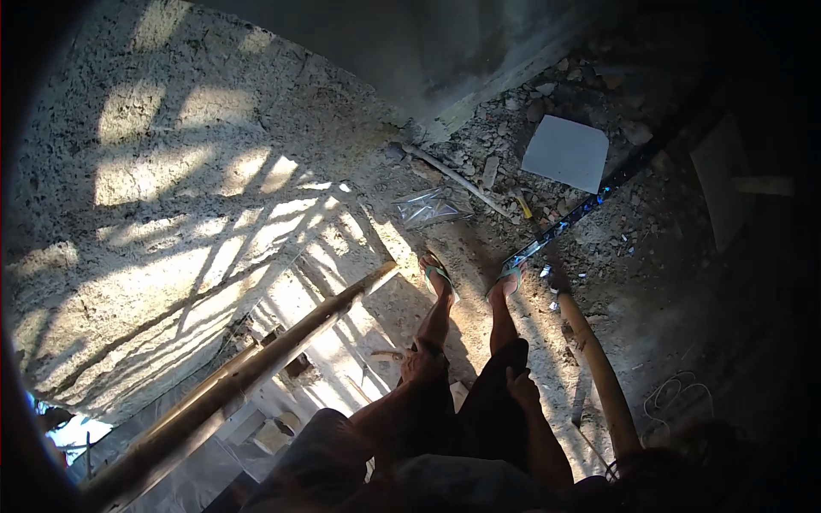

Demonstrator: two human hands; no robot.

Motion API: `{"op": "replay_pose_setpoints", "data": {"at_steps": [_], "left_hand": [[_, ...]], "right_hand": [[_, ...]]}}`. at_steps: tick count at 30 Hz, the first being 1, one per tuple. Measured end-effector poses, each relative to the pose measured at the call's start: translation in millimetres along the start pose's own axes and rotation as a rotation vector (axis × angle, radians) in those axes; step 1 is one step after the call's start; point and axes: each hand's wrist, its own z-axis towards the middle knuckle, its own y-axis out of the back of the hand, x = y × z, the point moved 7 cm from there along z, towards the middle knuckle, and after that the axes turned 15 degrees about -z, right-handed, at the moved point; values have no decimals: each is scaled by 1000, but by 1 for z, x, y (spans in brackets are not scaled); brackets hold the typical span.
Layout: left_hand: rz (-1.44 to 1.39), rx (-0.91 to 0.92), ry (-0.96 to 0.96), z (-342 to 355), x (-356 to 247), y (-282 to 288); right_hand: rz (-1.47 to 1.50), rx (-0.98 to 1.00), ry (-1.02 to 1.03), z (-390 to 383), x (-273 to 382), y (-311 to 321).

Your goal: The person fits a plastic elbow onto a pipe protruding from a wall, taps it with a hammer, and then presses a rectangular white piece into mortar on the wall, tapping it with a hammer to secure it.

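Hands [421, 364] at the knees [511, 352], apart from each other, grip impossible to tell, poles [312, 329] on either side, sandals [512, 273] on dirt [466, 321], white board [564, 152] on rubble [509, 128]

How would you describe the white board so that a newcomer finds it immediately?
Start at the gray wall at the top; rubble lies along its foot. On it, right of middle, rests the white board. Unlike the broken stones around it, it is large, smooth and four-sided.

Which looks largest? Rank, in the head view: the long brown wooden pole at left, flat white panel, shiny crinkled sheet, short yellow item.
Largest first:
Long brown wooden pole
Flat white panel
Shiny crinkled sheet
Short yellow item
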Motion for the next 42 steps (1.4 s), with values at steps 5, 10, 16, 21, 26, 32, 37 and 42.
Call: {"op": "replay_pose_setpoints", "data": {"at_steps": [5, 10, 16, 21, 26, 32, 37, 42], "left_hand": [[-198, -29, 153, -24, 10, 16], [-365, 92, 25, -25, 11, -13], [-443, 369, -108, -36, 51, -96], [-454, 371, -42, -49, 81, -104], [-526, 509, 45, -69, 121, -113], [-584, 395, 29, -81, 135, -116], [-611, 341, 24, -94, 138, -125], [-676, 345, 61, -119, 129, -119]], "right_hand": [[-32, 13, 121, 7, 6, 40], [5, 27, 150, 18, -14, 48], [34, -4, 263, 30, -19, 34], [32, -3, 274, 31, -26, 16], [-40, 33, 172, 12, -19, 12], [-5, -147, 237, -28, -4, 24], [-5, -191, 181, -35, -6, 38], [-143, -136, 198, -37, -4, 23]]}}
